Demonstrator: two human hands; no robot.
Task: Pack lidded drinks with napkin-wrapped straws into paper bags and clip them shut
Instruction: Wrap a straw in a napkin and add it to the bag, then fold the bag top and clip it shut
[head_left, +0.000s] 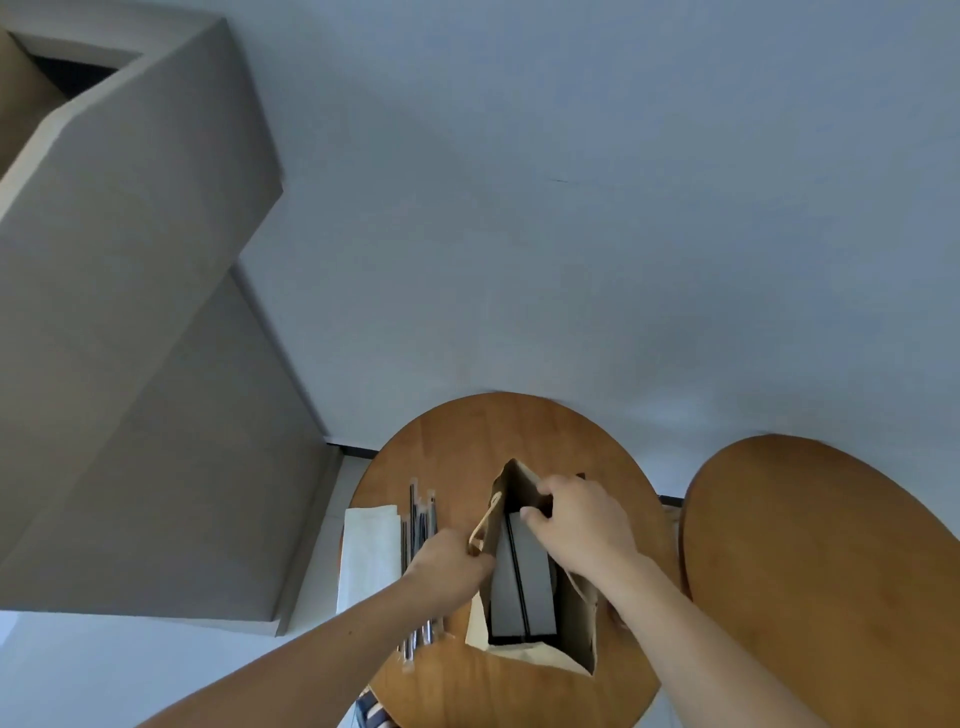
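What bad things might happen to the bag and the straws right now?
The left hand and right hand pull the paper bag open by its mouth; a hard tug might tear the paper near the handle. The left forearm crosses over the straws near the edge of the table and might sweep them off. The napkins sit at that edge too and may slip.

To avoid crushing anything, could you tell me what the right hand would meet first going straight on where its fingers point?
Likely the opposite wall of the paper bag: the right hand grips the rim, fingers aimed across its open mouth. Depth is unclear; the grey insert sits lower.
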